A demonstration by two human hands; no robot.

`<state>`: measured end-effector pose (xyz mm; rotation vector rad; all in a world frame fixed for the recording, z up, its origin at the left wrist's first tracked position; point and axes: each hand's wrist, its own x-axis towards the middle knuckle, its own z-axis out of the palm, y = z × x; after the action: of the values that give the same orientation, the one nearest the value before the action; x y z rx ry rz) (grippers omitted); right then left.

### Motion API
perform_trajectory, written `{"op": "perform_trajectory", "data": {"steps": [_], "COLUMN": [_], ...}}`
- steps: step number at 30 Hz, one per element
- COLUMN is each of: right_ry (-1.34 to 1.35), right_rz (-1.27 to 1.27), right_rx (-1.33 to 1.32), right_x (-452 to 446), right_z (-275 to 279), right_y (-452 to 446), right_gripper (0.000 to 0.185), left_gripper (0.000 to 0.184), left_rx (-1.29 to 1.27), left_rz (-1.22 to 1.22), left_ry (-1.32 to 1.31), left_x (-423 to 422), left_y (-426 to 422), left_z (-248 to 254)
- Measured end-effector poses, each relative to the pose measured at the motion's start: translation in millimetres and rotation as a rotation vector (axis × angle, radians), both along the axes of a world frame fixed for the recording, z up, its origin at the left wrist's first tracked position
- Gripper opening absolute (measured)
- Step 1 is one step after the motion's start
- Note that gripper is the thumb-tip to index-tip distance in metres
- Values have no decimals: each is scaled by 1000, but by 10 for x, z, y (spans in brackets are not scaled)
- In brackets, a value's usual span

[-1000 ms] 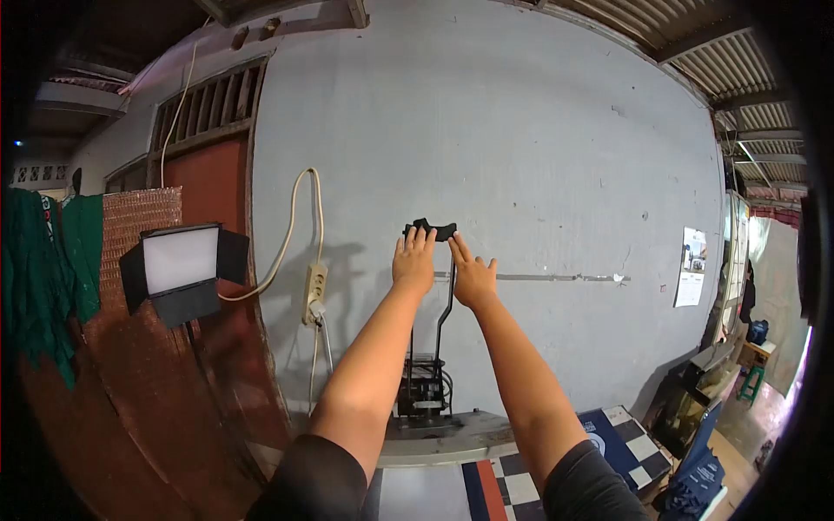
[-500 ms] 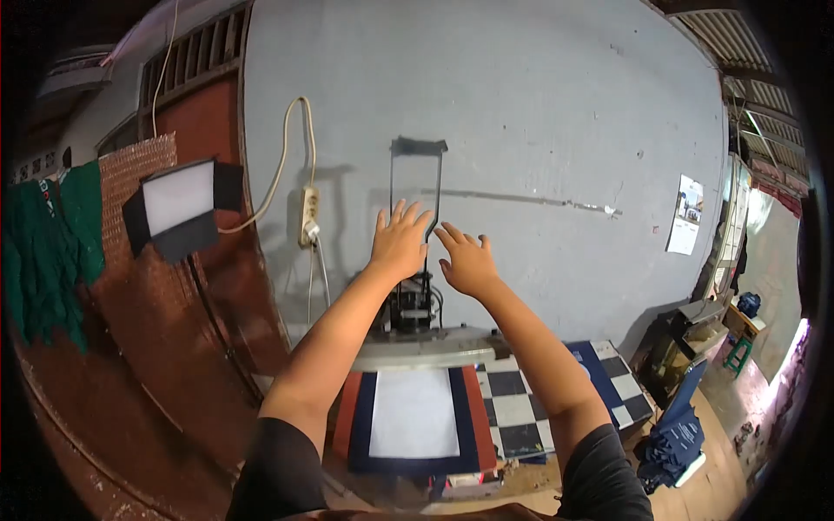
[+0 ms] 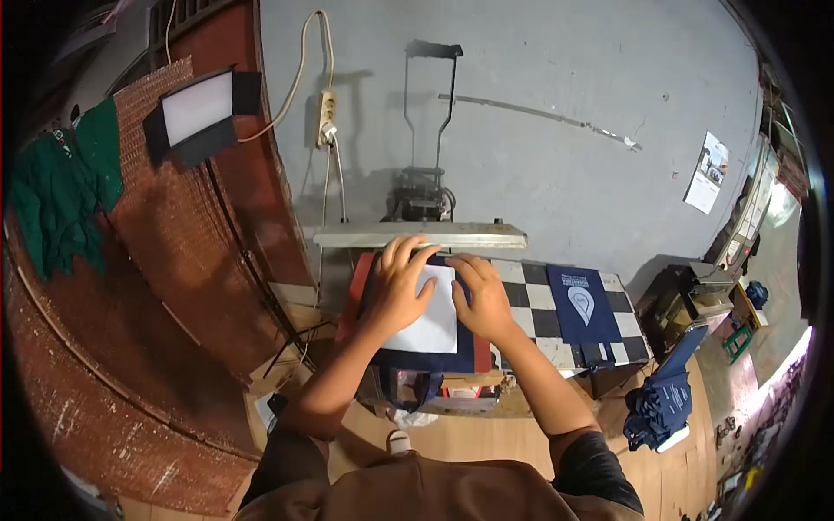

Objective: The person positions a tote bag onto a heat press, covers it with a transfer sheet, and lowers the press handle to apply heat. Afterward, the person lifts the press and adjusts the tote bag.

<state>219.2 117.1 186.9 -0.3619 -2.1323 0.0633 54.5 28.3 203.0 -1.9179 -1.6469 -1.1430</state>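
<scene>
A white sheet of paper (image 3: 430, 334) lies on dark navy cloth (image 3: 413, 359) spread over the red pad of a heat press. My left hand (image 3: 404, 291) is over the sheet's upper left part, fingers curved and apart, tips near the front edge of the raised upper plate (image 3: 417, 233). Over the right edge of the sheet is my right hand (image 3: 484, 302), its fingers also apart. Neither hand grips anything; whether the fingertips touch the paper or cloth I cannot tell. The press's long handle (image 3: 443, 122) stands upright behind the plate.
To the right, a checkered tabletop (image 3: 532, 300) carries a navy cloth piece (image 3: 580, 304) with a white print. Navy cloth (image 3: 658, 408) is heaped lower right. A lamp on a stand (image 3: 198, 113) is at left; a power strip (image 3: 327, 113) hangs on the wall.
Both hands have come down from in front of the press handle to over the paper. My view has tilted downward, so the wall and handle sit higher in the picture.
</scene>
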Motion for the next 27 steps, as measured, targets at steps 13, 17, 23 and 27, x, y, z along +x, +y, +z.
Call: {"op": "perform_trajectory", "data": {"steps": [13,17,23,27], "right_ry": [-44,-68,-7,-47], "right_rz": [-96,-183,-399,-438], "right_rx": [-567,-588,-651,-668], "right_x": [228,197,65,-31], "right_z": [-1802,-2135,-2396,-2467], "right_y": [75,146,214,310], "right_gripper": [39,38,35,35], "left_gripper": [49,48,49,50], "left_rx": [-215,-279,-284,-296], "left_rz": [171,155,208,332], "left_ry": [-138,-213,-340,-252], "left_x": [-488,-703,-936,-1002], "left_y": [-306,-276,-208,-111], "left_z": [-1868,-2232,-2546,-2623]}}
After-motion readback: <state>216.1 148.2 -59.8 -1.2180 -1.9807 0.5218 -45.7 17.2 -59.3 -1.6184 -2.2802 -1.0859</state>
